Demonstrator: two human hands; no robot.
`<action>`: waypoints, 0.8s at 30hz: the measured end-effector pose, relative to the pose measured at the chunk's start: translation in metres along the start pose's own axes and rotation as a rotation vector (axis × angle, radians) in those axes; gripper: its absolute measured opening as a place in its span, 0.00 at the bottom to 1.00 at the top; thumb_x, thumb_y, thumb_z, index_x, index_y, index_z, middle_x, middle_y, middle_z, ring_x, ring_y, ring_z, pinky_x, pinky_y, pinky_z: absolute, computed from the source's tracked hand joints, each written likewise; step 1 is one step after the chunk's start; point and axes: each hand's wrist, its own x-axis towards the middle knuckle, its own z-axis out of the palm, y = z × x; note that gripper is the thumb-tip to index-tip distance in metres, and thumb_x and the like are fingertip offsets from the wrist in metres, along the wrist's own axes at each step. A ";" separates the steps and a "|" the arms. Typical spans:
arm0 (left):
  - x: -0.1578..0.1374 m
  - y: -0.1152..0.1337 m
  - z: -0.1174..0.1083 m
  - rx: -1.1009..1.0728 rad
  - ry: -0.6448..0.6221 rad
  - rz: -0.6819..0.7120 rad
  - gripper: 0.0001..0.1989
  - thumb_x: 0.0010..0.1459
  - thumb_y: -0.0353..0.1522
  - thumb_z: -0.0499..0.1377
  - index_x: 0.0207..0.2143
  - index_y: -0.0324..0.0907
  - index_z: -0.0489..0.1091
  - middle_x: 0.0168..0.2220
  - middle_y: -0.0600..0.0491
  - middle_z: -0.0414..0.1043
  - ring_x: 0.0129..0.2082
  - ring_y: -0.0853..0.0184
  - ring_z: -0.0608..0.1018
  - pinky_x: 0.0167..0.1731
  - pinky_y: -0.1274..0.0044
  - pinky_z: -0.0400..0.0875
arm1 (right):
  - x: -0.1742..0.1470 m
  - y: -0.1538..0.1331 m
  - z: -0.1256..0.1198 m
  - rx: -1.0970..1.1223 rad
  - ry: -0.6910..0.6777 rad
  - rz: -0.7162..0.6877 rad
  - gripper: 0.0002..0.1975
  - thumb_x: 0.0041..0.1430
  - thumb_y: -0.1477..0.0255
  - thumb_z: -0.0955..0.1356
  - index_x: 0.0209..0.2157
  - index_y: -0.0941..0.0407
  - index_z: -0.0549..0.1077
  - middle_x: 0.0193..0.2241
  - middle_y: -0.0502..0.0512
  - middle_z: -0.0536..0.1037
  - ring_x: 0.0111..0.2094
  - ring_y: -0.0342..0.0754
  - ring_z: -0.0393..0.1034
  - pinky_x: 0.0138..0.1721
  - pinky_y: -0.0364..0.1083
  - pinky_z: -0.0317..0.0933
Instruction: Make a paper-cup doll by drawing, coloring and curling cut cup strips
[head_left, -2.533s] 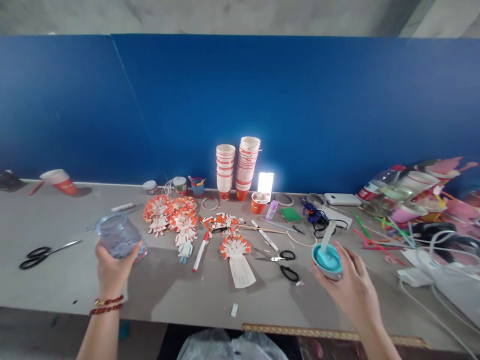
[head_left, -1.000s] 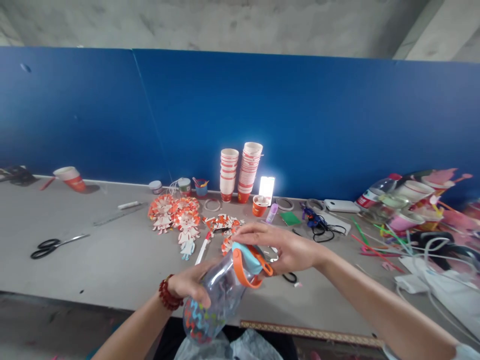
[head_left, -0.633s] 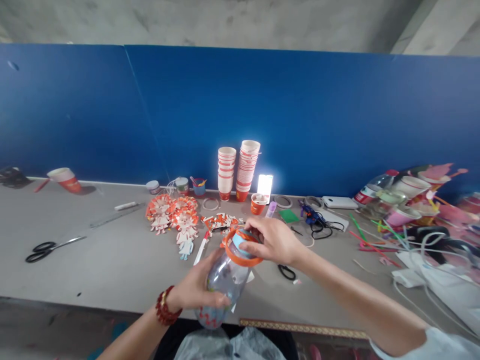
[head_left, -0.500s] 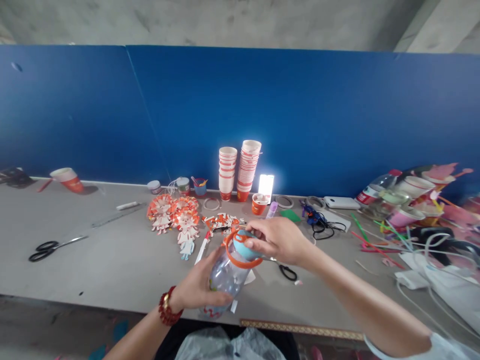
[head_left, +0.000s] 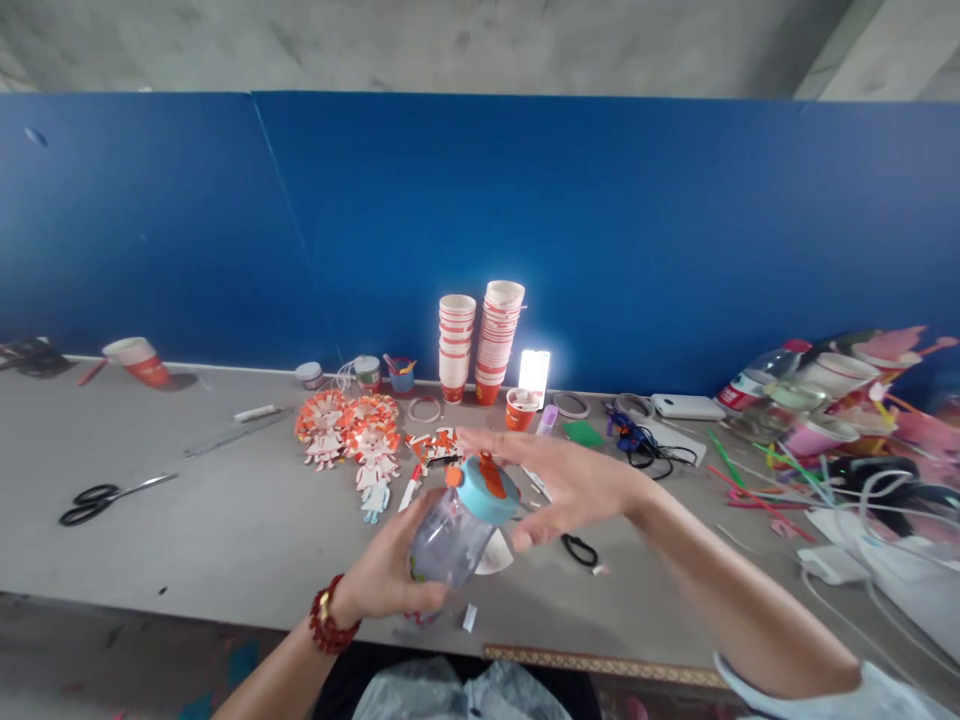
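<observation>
My left hand is wrapped round a clear plastic water bottle, which leans to the right above the front of the table. Its light blue lid has an orange latch on top. Over the lid hovers my right hand, fingers stretched out and thumb apart; whether its fingertips touch the latch I cannot tell. Behind the bottle lie orange and white paper scraps, partly hidden. Black-handled scissors show below my right wrist.
Two stacks of paper cups stand against the blue partition, near a glowing phone. Paper figures lie left of centre. More scissors are at far left. Cables, cups and a plastic bottle crowd the right.
My right hand has opened from its grip at the lid and spread out flat above it. The orange ring seen round the bottle's top no longer shows there; the lid now sits over the mouth.
</observation>
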 end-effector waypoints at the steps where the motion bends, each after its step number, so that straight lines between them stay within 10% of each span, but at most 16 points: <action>1: -0.001 -0.001 -0.001 0.006 0.020 -0.004 0.48 0.46 0.42 0.68 0.65 0.45 0.49 0.62 0.43 0.58 0.59 0.47 0.64 0.57 0.63 0.62 | -0.002 0.001 -0.002 0.071 -0.006 0.027 0.46 0.53 0.42 0.64 0.65 0.53 0.54 0.46 0.59 0.78 0.40 0.52 0.74 0.43 0.48 0.65; 5: -0.005 -0.003 -0.003 -0.029 0.100 -0.019 0.48 0.47 0.42 0.68 0.65 0.45 0.48 0.63 0.43 0.57 0.61 0.47 0.62 0.59 0.61 0.58 | -0.005 0.003 0.002 0.224 0.325 0.260 0.34 0.67 0.49 0.51 0.59 0.58 0.65 0.20 0.51 0.76 0.22 0.47 0.71 0.38 0.49 0.66; 10: -0.007 -0.003 -0.009 -0.114 0.111 -0.017 0.48 0.48 0.42 0.68 0.66 0.45 0.47 0.63 0.42 0.57 0.61 0.48 0.62 0.60 0.60 0.58 | 0.003 -0.005 0.014 0.256 0.136 0.005 0.48 0.49 0.42 0.67 0.65 0.53 0.54 0.54 0.63 0.72 0.44 0.54 0.72 0.45 0.51 0.65; 16: -0.025 -0.015 -0.017 0.042 0.241 -0.038 0.48 0.47 0.43 0.68 0.66 0.48 0.48 0.63 0.44 0.58 0.60 0.47 0.64 0.58 0.61 0.61 | 0.012 -0.015 0.017 0.232 0.483 0.153 0.30 0.64 0.52 0.60 0.59 0.57 0.64 0.37 0.59 0.80 0.30 0.47 0.74 0.34 0.46 0.67; 20: -0.039 -0.014 -0.027 0.051 0.179 -0.042 0.48 0.46 0.43 0.68 0.65 0.47 0.50 0.61 0.44 0.60 0.58 0.47 0.67 0.57 0.62 0.63 | 0.034 -0.020 0.031 0.048 0.144 -0.259 0.38 0.54 0.49 0.68 0.62 0.52 0.61 0.54 0.60 0.72 0.52 0.54 0.68 0.49 0.49 0.63; 24: -0.052 -0.007 -0.039 0.121 0.198 -0.117 0.46 0.47 0.42 0.68 0.65 0.48 0.50 0.61 0.45 0.60 0.58 0.49 0.67 0.57 0.62 0.63 | 0.052 -0.023 0.054 -0.083 0.196 0.050 0.37 0.57 0.44 0.63 0.57 0.57 0.69 0.25 0.56 0.80 0.29 0.51 0.74 0.34 0.47 0.64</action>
